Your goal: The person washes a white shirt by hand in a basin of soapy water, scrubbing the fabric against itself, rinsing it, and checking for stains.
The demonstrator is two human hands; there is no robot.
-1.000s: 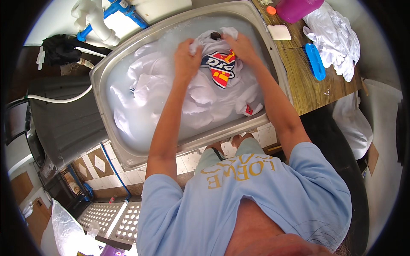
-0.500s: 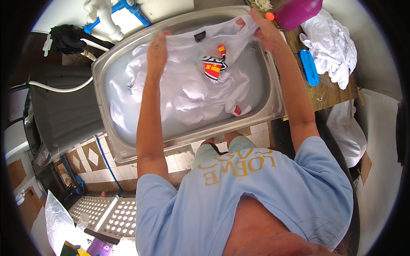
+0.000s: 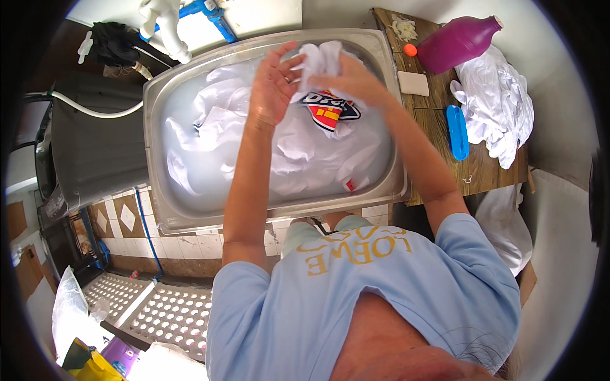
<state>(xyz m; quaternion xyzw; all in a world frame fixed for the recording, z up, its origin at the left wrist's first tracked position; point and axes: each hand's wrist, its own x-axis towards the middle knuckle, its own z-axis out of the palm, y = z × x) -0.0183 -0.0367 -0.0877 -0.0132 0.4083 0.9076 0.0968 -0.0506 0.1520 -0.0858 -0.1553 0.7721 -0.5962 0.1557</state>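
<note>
A metal basin (image 3: 151, 171) holds cloudy water and several soaking white garments (image 3: 219, 130). Above its far side, a bunched part of a white shirt (image 3: 321, 60) is lifted from the water, with a red, yellow and black print (image 3: 327, 114) hanging below. My right hand (image 3: 356, 81), slightly blurred, is closed around this bunch from the right. My left hand (image 3: 274, 89) is just left of it, palm up and fingers apart; its fingertips are close to the cloth, and whether they touch it I cannot tell. A small red patch (image 3: 350, 185) shows on cloth near the basin's front.
On the wooden table (image 3: 432, 136) at right are a purple bottle (image 3: 459, 44), an orange cap (image 3: 410, 49), a pale soap bar (image 3: 413, 84), a blue brush (image 3: 457, 132) and a white cloth heap (image 3: 499, 95). White pipes (image 3: 166, 28) are at the back left.
The shirt, earlier stretched wide between both hands, is now bunched together. My hands have come closer, and my left hand has opened away from the cloth. The soap bar has come into sight.
</note>
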